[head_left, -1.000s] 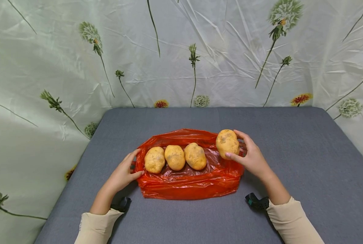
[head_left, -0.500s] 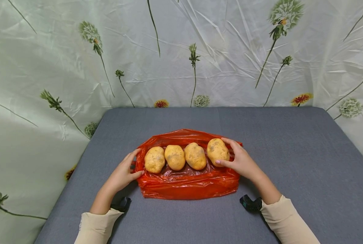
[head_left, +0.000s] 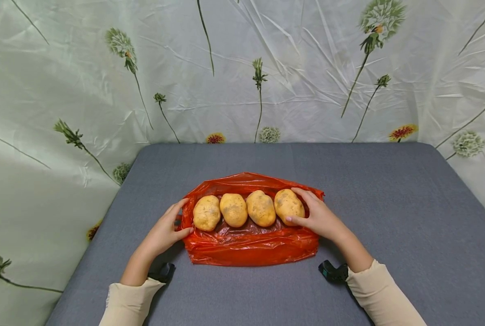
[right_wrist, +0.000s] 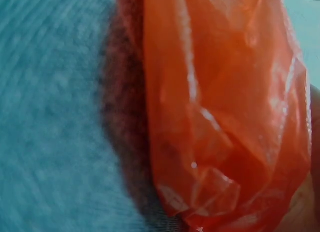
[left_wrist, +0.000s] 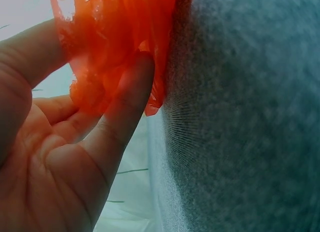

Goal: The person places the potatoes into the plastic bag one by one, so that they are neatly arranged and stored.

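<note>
A red plastic bag [head_left: 250,253] lies spread on the table with its mouth facing up. Several yellow potatoes sit in a row inside it, from the leftmost potato [head_left: 206,213] to the rightmost potato [head_left: 287,206]. My right hand [head_left: 321,220] holds that rightmost potato, thumb at the front and fingers behind; in the right wrist view the bag's side [right_wrist: 225,112] hides most of the grip. At the bag's left end, my left hand [head_left: 164,231] grips the rim between thumb and fingers. The left wrist view shows the thin film [left_wrist: 110,47] between them.
The grey cloth-covered table [head_left: 242,296] extends around the bag. Behind and to the left hangs a pale curtain [head_left: 210,104] printed with flowers. A black wrist device [head_left: 333,271] is on the right wrist, and another black device [head_left: 161,273] on the left.
My right hand has carried the potato left and down into the bag, beside the others in the row. The left hand has stayed at the bag's left end.
</note>
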Available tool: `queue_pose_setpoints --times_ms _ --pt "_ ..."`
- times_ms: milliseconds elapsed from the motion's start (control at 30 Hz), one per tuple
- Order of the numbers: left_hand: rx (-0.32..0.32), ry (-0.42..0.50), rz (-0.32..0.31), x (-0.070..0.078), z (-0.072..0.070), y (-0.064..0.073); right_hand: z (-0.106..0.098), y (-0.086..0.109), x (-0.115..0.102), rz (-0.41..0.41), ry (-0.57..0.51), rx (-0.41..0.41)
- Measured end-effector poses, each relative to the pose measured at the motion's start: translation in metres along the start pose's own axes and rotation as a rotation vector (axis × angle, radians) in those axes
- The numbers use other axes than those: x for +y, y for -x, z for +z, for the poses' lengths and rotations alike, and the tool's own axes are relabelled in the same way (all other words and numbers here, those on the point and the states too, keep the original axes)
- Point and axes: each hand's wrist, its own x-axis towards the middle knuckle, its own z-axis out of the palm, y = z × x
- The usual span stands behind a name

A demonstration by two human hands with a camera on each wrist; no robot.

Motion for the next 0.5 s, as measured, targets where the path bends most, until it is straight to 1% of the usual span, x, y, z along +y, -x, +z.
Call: queue_pose_setpoints --times_ms 100,300,400,500 --pt "0.007 -0.024 0.018 0.0 -0.001 0.0 0.0 0.0 0.001 -0.025 0.011 0.011" --pt "0.022 -0.1 0.07 0.003 -0.003 -0.001 -0.005 0.004 -0.002 -0.08 0.01 0.059" --pt "0.056 -0.18 0.099 0.01 -0.005 0.001 -0.011 0.009 -0.007 -0.099 0.028 0.081" --pt "0.112 -0.282 0.152 0.023 -0.008 0.002 -0.02 0.013 -0.012 -0.113 0.076 0.092"
